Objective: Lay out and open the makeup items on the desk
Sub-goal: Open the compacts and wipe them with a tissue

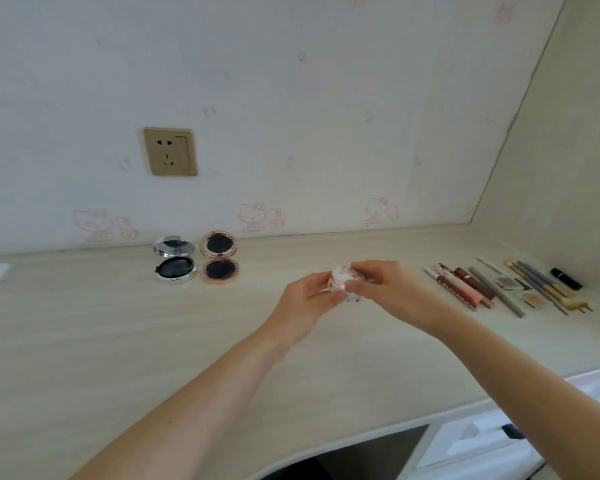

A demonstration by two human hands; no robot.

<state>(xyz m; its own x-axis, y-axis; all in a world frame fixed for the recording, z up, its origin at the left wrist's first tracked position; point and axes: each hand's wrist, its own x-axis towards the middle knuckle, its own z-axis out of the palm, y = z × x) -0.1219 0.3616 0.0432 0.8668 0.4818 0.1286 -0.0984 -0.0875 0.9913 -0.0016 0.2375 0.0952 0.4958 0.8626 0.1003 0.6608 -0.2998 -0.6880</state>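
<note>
— Fingers (321, 289) of our left hand (305, 303) curl round a small white round case with a pink print (343, 280), and our right hand (385, 289) pinches the same case from the other side, thumb in front and fingertips over the top. We hold it just above the desk (84, 341), about midway between the compacts and the row of pencils.

— Is the case's lid up or down?

— We cannot tell; our fingers cover the seam. From the head view, the two round compacts by the wall are both open. The silver compact (174, 263) has its lid tipped back toward the wall and a black pad in its base. Just beside it, the rose-gold compact (219, 257) stands open the same way, dark inside both halves.

— And on the right?

— We see a row of lip pencils and tubes (465, 285), a long grey pencil (496, 292), two small square pans (523, 291), several brushes (548, 289) and a black lipstick (566, 278), all lying flat on the desk, close together. A gold wall socket (170, 152) sits above the compacts.

— Any writing we can read?

— None; the labels are too small and blurred. Only the cat cartoon wallpaper (291, 98) is plain.
</note>
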